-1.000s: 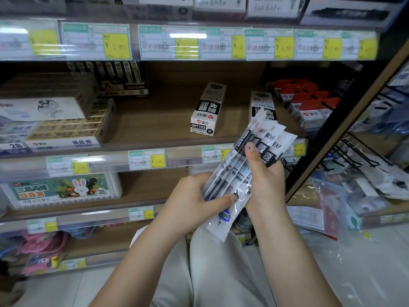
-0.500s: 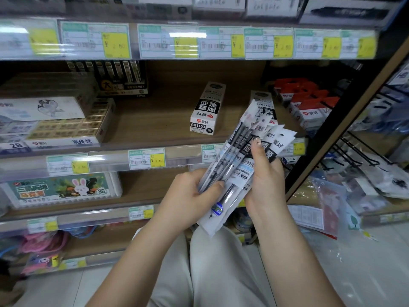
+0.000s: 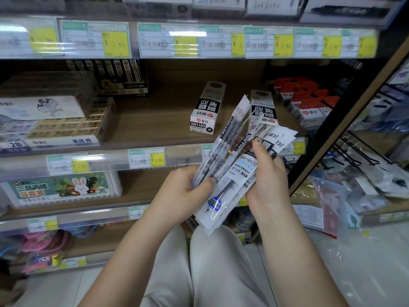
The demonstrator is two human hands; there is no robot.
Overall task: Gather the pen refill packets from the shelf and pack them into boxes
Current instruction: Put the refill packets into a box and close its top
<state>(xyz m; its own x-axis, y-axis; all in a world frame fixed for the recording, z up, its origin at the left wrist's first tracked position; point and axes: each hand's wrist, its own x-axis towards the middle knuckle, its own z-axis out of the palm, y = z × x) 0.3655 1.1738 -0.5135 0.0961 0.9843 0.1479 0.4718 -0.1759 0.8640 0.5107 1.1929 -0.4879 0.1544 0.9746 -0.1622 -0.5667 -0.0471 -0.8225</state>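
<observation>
left hand (image 3: 179, 193): bare, no rings, no glove
right hand (image 3: 266, 173): bare, no rings; thumbnail has dark polish with a small light spot
forearms: bare up to the frame edge, no sleeves, watch or bracelets in view
legs: light beige/off-white trousers (image 3: 212, 269), plain fabric, soft folds, no visible pattern or seams
footwear: out of frame

- Refill box (image 3: 207, 108): "GR1103", "爱好".
- Top refill packet (image 3: 240, 171): "GR1103".
- Eraser box (image 3: 64, 131): "2B".
- Crayon case (image 3: 62, 188): "36".
- Shelf price tag (image 3: 146, 157): apparently "¥2.00".
</observation>
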